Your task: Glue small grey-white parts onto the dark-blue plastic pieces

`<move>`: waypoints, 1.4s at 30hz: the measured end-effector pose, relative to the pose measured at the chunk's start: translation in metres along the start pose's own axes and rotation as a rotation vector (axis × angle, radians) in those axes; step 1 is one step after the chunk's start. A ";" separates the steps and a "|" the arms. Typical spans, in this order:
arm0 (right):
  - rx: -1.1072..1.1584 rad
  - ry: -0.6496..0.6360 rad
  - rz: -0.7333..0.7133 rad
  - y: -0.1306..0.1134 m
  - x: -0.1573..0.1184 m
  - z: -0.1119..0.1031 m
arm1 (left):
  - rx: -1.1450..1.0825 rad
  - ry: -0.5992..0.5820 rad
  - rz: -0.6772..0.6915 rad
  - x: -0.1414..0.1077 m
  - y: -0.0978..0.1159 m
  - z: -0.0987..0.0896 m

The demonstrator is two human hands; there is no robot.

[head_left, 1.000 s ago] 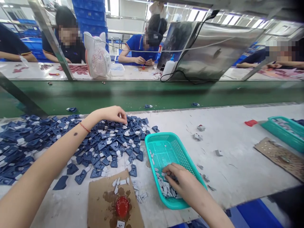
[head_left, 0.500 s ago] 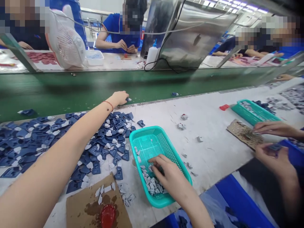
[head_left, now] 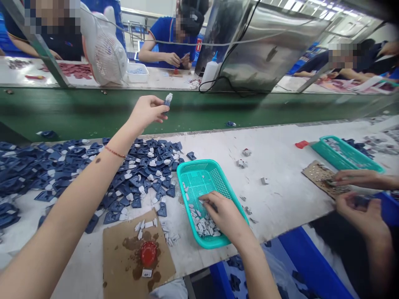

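Note:
My left hand [head_left: 149,111] is raised over the green belt, its thumb and fingers pinched on a small blue piece with a white tip [head_left: 168,99]. Inside the teal basket [head_left: 181,195], my right hand [head_left: 220,207] has curled fingers over small grey-white pieces [head_left: 205,226]; what its fingertips hold, if anything, is hidden. A big spread of blue pieces with white tips [head_left: 134,182] lies left of the basket. On the brown cardboard [head_left: 120,265] are a red round dish [head_left: 149,253], damp stains and a few pale pieces [head_left: 146,224].
A neighbour's hands [head_left: 358,203] work at the right beside another cardboard [head_left: 321,178] and teal basket [head_left: 349,155]. Blue bins [head_left: 305,257] stand below the table edge. Across the green belt [head_left: 193,110] are people, a fan [head_left: 106,50] and a white bottle [head_left: 209,71].
My left hand has lifted from the belt's near edge with the blue piece in its fingers. My right hand stays in the basket. The view has shifted, showing more of the cardboard.

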State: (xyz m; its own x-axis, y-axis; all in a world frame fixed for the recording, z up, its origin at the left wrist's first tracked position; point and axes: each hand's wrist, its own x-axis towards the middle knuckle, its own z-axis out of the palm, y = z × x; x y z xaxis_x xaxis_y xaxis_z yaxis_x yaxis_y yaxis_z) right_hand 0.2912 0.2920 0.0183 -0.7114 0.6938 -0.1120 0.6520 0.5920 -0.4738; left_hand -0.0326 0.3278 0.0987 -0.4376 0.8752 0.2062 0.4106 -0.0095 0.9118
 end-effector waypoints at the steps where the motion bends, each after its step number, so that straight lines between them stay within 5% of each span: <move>1: -0.018 0.006 0.004 0.000 0.000 0.001 | -0.153 0.032 -0.004 -0.016 0.008 -0.006; 4: -0.117 -0.002 0.020 -0.003 0.001 0.004 | -0.419 0.077 -0.039 -0.067 0.029 -0.020; 10: -0.225 -0.002 0.006 -0.012 0.003 0.009 | -0.602 0.075 -0.187 -0.157 0.047 -0.040; 17: -0.146 0.056 -0.007 -0.013 0.007 0.009 | -0.749 -0.029 -0.480 -0.252 0.020 -0.048; 23: 0.100 0.082 0.019 -0.009 0.011 0.012 | -0.848 0.016 -0.789 -0.320 -0.010 -0.041; 30: 0.272 0.144 0.136 -0.012 0.011 0.013 | -0.882 0.093 -0.871 -0.358 -0.019 -0.035; 42: 0.098 0.171 0.279 -0.016 0.012 0.012 | -0.922 -0.004 -0.832 -0.366 -0.016 -0.033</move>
State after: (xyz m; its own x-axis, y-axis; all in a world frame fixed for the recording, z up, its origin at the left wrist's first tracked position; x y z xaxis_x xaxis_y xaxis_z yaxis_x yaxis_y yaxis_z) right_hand 0.2692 0.2860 0.0136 -0.4495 0.8871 -0.1050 0.7808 0.3332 -0.5285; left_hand 0.0946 -0.0084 0.0205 -0.2920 0.7798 -0.5538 -0.7067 0.2143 0.6743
